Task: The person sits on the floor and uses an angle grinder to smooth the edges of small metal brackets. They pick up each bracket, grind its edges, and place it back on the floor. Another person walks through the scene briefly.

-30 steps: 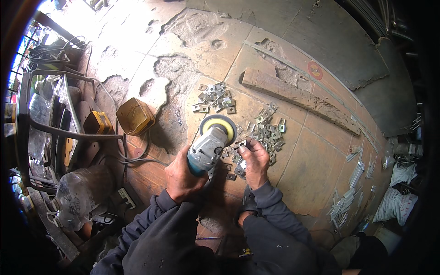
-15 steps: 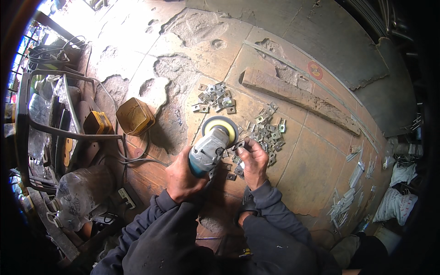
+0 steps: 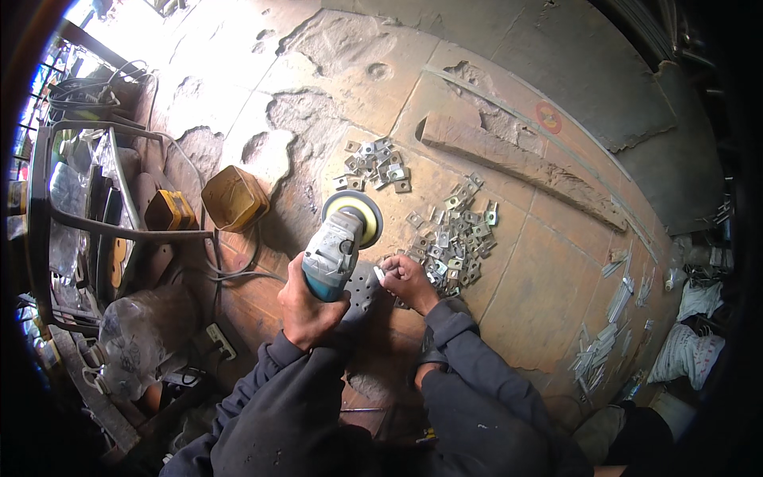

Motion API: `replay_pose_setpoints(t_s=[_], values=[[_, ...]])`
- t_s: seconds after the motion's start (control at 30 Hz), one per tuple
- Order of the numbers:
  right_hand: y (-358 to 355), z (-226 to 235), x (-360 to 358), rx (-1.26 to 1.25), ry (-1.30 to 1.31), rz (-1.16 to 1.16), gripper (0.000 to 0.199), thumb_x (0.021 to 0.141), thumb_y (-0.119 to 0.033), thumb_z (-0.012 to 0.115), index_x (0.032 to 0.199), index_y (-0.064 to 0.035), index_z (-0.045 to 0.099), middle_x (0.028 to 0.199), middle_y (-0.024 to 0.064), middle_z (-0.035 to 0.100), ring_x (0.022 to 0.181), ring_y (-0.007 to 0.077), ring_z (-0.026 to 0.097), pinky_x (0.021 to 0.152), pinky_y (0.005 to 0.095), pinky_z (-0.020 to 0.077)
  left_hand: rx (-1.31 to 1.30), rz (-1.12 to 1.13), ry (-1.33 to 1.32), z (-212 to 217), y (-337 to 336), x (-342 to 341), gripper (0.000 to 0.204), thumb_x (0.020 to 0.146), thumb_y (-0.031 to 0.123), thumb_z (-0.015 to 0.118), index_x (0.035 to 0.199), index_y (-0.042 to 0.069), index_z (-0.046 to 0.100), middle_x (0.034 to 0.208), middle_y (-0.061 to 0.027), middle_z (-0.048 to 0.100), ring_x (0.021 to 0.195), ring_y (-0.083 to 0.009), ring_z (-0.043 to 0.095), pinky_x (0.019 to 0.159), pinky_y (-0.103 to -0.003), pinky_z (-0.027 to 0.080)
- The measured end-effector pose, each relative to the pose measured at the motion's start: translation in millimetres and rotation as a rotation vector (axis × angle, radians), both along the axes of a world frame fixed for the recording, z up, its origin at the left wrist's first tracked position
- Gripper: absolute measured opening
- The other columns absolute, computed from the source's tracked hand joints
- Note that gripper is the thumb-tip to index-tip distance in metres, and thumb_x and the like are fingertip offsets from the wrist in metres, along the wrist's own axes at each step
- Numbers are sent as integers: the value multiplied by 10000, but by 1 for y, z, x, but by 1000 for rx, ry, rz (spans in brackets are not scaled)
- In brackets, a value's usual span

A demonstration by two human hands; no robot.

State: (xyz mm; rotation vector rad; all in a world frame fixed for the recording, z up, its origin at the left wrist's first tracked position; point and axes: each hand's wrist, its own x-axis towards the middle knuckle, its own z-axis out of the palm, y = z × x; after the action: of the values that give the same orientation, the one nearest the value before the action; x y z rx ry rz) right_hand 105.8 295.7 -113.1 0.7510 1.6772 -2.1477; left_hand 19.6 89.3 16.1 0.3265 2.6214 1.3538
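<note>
- Worn brown tiled floor [image 3: 517,322] carries two separate heaps; work looks partway, many pieces lying loose.
- Larger, spread heap of small silvery metal clips with holes [image 3: 457,238]: beyond the right hand [image 3: 408,283], probably one side of the sorting between handled and unhandled; which, cannot tell.
- Grey-and-teal power grinder with yellow-and-black round disc [image 3: 330,254]: raised, left hand [image 3: 306,312] grip clamped round its body.
- Smaller heap of similar clips [image 3: 377,164]: beyond the disc, apart from the larger heap.
- Small pale metal piece [image 3: 379,273]: right-hand grip pinched on it, just beside the grinder, apart from the disc; its finish seems undecided.
- Hidden: dark-grey perforated shape [image 3: 363,288], perhaps a shoe, partly covered by the grinder; disc's underside; whether it spins; most of the pinched piece, behind fingers.
</note>
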Motion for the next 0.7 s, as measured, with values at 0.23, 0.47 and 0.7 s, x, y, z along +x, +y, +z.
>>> replay_pose_setpoints(t_s=[0.23, 0.47, 0.7], values=[[-22, -30, 18, 405, 63, 14, 211, 901, -117, 718, 1079, -3, 702, 942, 77, 746, 797, 150, 696, 762, 306, 584, 25, 12, -43, -4, -6, 0, 789, 681, 125, 842, 1389, 40, 504, 1107, -223, 726, 1054, -424, 741, 899, -457, 590], [-53, -28, 38, 560, 37, -141, 379, 827, -211, 832, 1125, -24, 692, 933, 111, 742, 774, 206, 720, 735, 336, 601, 9, 24, -82, -1, -6, -1, 793, 687, 133, 841, 1397, 45, 498, 1112, -216, 728, 1065, -411, 742, 908, -449, 584], [-55, -31, 39, 625, -23, -27, 419, 814, -282, 874, 1098, -34, 692, 891, 110, 732, 758, 195, 719, 712, 366, 571, 25, 8, -69, -3, -7, 0, 792, 683, 128, 848, 1387, 39, 496, 1092, -211, 725, 1045, -397, 747, 905, -441, 585]])
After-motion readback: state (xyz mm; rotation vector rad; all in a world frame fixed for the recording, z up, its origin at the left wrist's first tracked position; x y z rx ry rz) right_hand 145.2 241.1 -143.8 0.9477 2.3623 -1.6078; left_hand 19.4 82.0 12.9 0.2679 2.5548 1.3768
